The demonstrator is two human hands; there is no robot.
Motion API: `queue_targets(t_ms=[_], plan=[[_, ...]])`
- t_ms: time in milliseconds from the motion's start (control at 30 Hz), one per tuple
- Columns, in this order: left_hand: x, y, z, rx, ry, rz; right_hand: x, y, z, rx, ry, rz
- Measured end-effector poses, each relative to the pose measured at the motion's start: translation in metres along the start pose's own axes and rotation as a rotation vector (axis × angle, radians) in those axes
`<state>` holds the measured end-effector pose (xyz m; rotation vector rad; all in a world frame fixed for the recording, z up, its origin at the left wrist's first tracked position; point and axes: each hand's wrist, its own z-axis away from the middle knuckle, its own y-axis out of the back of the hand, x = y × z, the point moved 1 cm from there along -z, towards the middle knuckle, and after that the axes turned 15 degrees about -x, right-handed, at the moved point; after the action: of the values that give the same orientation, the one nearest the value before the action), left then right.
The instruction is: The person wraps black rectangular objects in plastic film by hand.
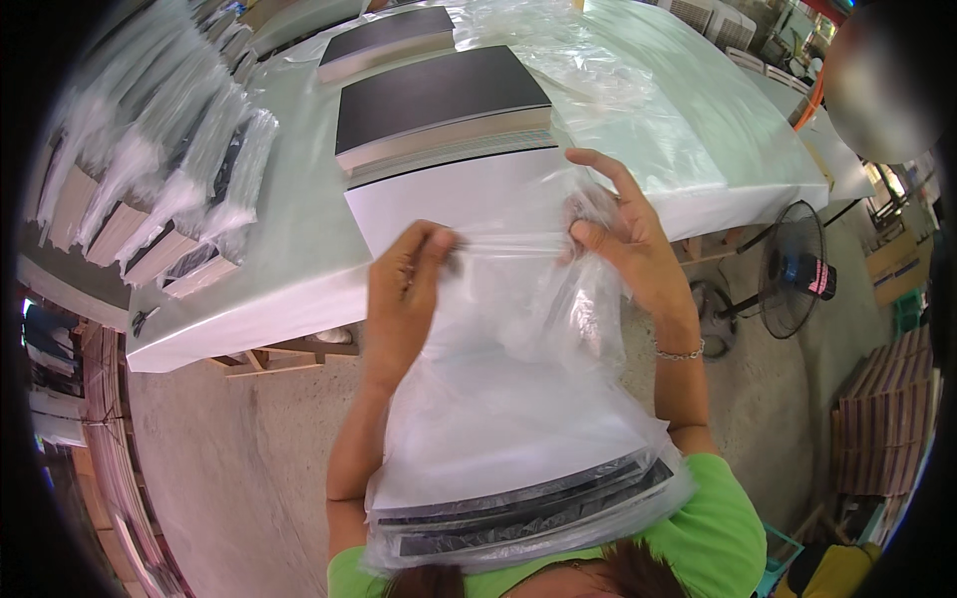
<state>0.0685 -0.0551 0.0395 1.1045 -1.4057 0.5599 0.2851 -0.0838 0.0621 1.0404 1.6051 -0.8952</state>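
Note:
A clear plastic bag with white sheets inside stretches from the table's near edge to my chest. Two dark strips show through its end closest to me. My left hand pinches the bag's far edge, fingers closed. On the other side my right hand grips a crumpled bunch of the same plastic, its index finger raised. Between both hands the edge is drawn into a tight, straight fold. Just beyond lies a white sheet, partly under the film, in front of a thick black-topped stack.
A second black-topped stack sits farther back on the pale-covered table. Several plastic-wrapped stacks line the left. Loose film covers the back. A standing fan and stacked brown boards are at right.

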Motion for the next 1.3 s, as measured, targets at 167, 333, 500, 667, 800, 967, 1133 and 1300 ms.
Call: queue_targets(t_ms=[167, 333, 500, 667, 800, 967, 1133, 1300], plan=[[0.013, 0.016, -0.003, 0.188, -0.158, -0.233, 0.005, 0.006, -0.001, 0.022, -0.013, 0.012], [0.04, -0.003, -0.011, 0.08, -0.259, -0.522, 0.009, -0.002, -0.006, 0.02, 0.036, 0.127], [0.027, -0.005, -0.017, 0.108, -0.153, -0.39, 0.013, -0.001, -0.007, 0.014, 0.053, 0.235], [0.019, 0.003, -0.015, -0.174, 0.051, 0.013, 0.018, 0.001, -0.007, 0.127, 0.109, 0.65], [0.014, 0.0, -0.012, -0.365, 0.119, 0.291, 0.011, -0.007, -0.008, 0.034, 0.32, 0.843], [0.008, -0.004, -0.01, -0.39, 0.17, 0.63, 0.007, -0.018, -0.004, 0.008, 0.386, 0.838], [0.007, -0.008, -0.009, -0.393, 0.152, 0.596, 0.002, -0.021, 0.005, -0.037, 0.406, 0.924], [0.002, -0.015, -0.008, -0.448, 0.134, 0.657, 0.007, -0.021, 0.002, -0.053, 0.576, 0.926]])
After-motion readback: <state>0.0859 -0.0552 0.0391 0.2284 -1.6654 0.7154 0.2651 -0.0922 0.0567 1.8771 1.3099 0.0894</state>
